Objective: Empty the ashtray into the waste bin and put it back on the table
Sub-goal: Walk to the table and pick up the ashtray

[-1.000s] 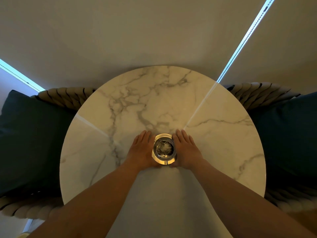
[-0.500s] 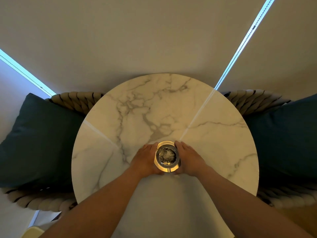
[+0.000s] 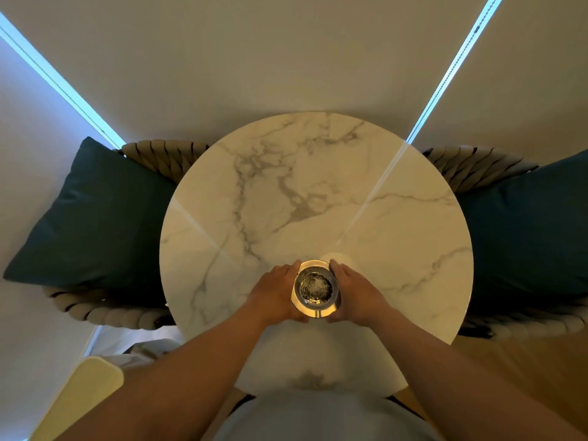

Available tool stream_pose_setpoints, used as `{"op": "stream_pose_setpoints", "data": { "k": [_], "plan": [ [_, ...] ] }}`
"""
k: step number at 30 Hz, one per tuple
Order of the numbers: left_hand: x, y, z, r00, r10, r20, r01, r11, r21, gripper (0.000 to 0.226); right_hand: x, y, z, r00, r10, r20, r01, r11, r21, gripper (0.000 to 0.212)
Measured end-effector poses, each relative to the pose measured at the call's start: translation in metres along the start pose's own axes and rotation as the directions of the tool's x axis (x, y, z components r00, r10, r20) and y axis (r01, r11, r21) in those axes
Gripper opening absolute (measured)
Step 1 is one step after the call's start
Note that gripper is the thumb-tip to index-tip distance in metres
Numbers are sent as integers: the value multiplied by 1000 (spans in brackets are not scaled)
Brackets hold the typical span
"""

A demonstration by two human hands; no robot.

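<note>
A round glass ashtray [image 3: 315, 288] with grey ash in its bowl is held between both hands above the round white marble table [image 3: 318, 192]. My left hand [image 3: 276, 294] cups its left side and my right hand [image 3: 356, 292] cups its right side, fingers curled around the rim. The ashtray stays upright. No waste bin is identifiable in the head view.
Woven rope chairs with dark teal cushions stand left [image 3: 92, 214] and right [image 3: 525, 230] of the table. A pale yellow object [image 3: 79, 396] lies at the lower left. Light blinds with bright gaps fill the background; wooden floor shows at the lower right.
Both hands went from lying flat beside the ashtray to curling around it, and the ashtray has come up off the table toward me. The view has pulled back from the table.
</note>
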State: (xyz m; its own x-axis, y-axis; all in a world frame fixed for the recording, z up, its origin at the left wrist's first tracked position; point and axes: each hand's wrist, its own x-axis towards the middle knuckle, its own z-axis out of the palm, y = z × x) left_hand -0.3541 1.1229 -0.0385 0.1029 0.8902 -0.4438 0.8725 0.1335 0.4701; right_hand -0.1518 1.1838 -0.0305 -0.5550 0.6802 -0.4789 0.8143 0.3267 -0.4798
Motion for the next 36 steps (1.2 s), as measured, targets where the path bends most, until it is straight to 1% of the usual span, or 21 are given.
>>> {"op": "stream_pose_setpoints", "data": {
  "k": [5,12,18,21,23,24,27,30,33,36],
  "plan": [
    [-25,-4,18,1000,-9,-25,8,1000,-20,125,-18,-6,19,1000,15,21,-15,1000,-9,134],
    [-43,-13,33,999,-3,-42,1,999,-51,122,-34,-18,38,999,28,16,-27,999,-29,132],
    [-51,-25,36,999,47,-9,-48,998,-43,122,-44,-30,54,997,73,-8,-73,997,-11,131],
    [-53,-30,30,996,84,-18,-85,996,-20,119,-45,-36,57,996,85,-29,-85,996,-5,131],
    [-56,-32,29,996,84,-19,-84,996,-23,118,-46,-38,59,996,81,-31,-81,997,9,130],
    [-61,-32,27,996,80,-40,-81,996,-22,118,-48,-41,59,997,67,-44,-67,998,-2,130],
    [-69,-32,26,997,71,-44,-72,997,-21,119,-49,-45,58,998,46,-44,-46,999,-15,132],
    [-81,-30,28,995,30,-92,-32,999,-13,121,-52,-50,55,999,-13,-40,11,999,-43,132],
    [-102,-23,41,991,-27,-134,21,999,-44,120,-61,-50,56,997,-76,1,76,993,-87,131],
    [-130,-11,63,978,-107,-177,91,991,-96,121,-76,-50,61,985,-156,72,165,974,-154,131]
  ]
}}
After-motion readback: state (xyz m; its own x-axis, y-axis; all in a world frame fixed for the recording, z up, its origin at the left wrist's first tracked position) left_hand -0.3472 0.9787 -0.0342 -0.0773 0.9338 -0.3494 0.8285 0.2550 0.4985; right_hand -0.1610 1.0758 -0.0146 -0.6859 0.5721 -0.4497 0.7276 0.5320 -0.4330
